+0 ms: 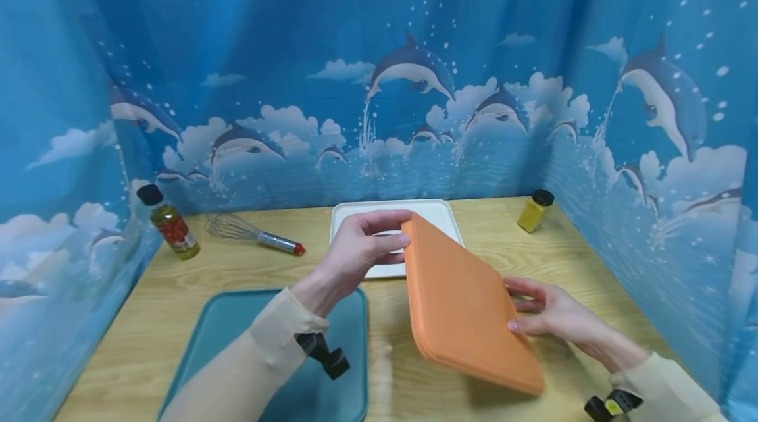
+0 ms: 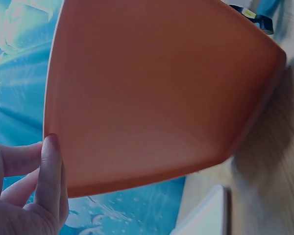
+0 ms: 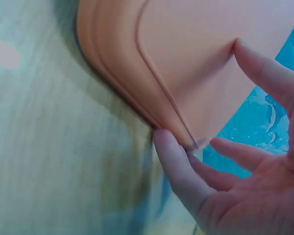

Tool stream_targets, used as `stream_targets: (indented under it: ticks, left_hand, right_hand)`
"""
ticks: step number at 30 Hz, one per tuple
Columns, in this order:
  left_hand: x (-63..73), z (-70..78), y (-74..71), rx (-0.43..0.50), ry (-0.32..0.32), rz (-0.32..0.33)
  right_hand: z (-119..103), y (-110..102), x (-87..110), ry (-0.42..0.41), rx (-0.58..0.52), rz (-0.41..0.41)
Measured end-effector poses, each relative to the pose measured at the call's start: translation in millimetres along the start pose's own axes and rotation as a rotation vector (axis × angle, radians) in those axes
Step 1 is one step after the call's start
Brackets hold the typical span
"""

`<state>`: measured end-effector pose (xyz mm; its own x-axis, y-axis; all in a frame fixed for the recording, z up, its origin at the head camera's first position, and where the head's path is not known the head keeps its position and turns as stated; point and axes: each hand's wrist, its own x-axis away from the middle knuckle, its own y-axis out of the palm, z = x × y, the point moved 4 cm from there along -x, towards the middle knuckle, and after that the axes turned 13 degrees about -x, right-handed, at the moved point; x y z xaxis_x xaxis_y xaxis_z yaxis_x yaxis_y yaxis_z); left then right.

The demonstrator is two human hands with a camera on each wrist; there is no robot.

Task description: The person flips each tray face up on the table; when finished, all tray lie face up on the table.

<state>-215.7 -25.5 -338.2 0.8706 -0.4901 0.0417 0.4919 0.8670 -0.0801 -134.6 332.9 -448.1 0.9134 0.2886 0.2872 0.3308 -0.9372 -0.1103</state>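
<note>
An orange rectangular tray (image 1: 468,303) is held up on a tilt over the wooden table, one broad flat face turned to the head view. My left hand (image 1: 355,254) pinches its upper left corner, thumb on the near side and fingers behind. At the opposite edge, my right hand (image 1: 553,316) grips the tray between thumb and fingers. Close up in the right wrist view, the tray's raised rim (image 3: 147,68) shows fingertips set against it. A smooth orange face (image 2: 152,98) fills most of the left wrist view.
A white tray (image 1: 435,212) lies behind, partly hidden by the left hand. Under my left forearm is a teal tray (image 1: 346,369). An oil bottle (image 1: 175,231) and whisk (image 1: 260,236) lie back left; a yellow jar with black lid (image 1: 535,210) is back right. Dolphin-print curtains surround the table.
</note>
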Motion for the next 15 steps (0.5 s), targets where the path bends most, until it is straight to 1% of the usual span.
stream_targets:
  ticks: [2,4,7,11,15]
  left_hand:
    - [-1.4,6.7,1.4,0.006,0.008,0.006]
    - [-2.4,12.8,1.8,0.013,0.013,0.017]
    - [-3.7,21.1,1.7,0.01,0.025,0.029]
    - [-6.6,29.1,3.1,0.001,0.036,0.035]
    - [-10.5,36.0,7.6,-0.005,0.048,0.024]
  right_hand:
    - [-3.7,1.5,-0.7,0.018,-0.009,-0.011]
    - [-12.7,4.7,-0.5,0.023,-0.007,-0.023]
    - [-37.4,12.4,1.7,0.003,0.026,-0.031]
    - [-86.9,27.5,7.6,-0.084,0.095,-0.062]
    - [-140.0,45.0,17.1,-0.222,0.194,-0.108]
